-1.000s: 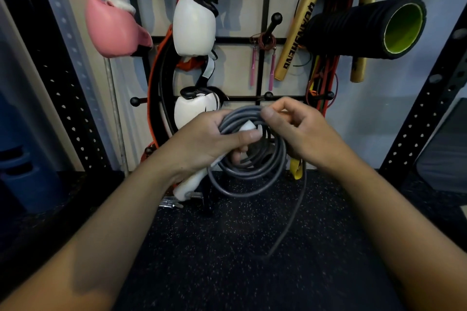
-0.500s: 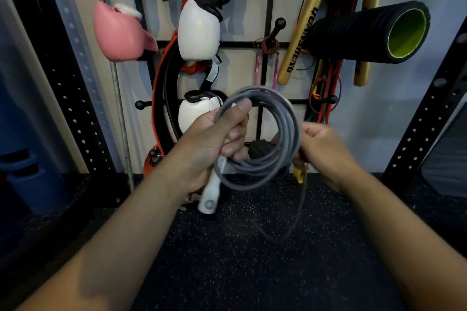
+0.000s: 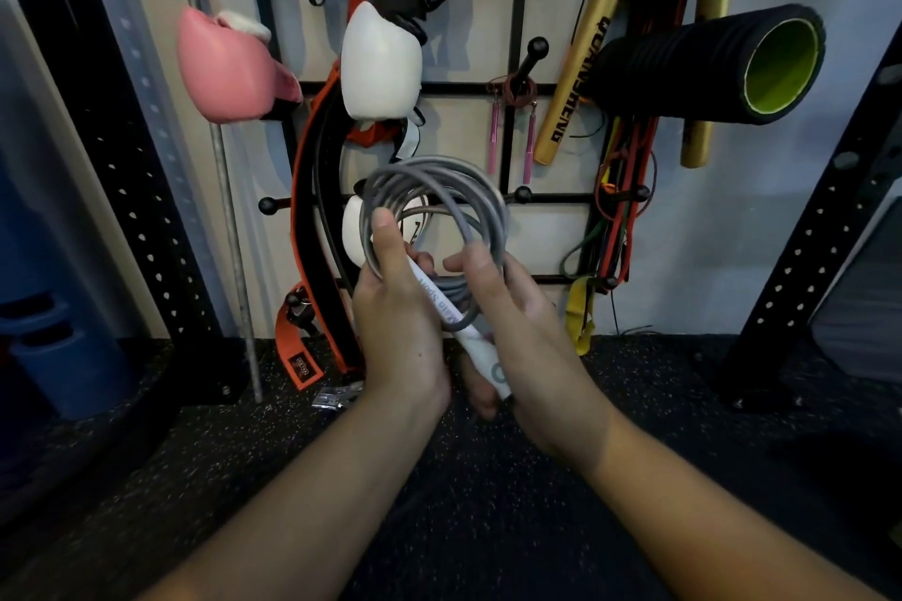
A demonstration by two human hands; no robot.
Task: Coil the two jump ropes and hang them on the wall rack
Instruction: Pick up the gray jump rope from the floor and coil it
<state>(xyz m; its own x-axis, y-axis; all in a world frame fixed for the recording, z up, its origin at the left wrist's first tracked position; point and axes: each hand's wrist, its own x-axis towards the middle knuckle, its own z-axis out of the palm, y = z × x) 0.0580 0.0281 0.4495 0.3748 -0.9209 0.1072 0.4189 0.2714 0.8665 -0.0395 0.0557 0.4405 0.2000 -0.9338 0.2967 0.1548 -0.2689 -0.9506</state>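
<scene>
Grey plastic jump rope [image 3: 441, 205], coiled into loops, is gripped by the left hand [image 3: 398, 307] before the black wire wall rack [image 3: 517, 88]. Right hand [image 3: 517, 312] curls around its white handle [image 3: 463, 327] and the coil's lower side

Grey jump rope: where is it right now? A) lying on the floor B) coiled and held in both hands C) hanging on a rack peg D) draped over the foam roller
B: the grey jump rope sits in loops gripped by the left hand and the right hand, in front of the wall rack, not on a peg.
</scene>
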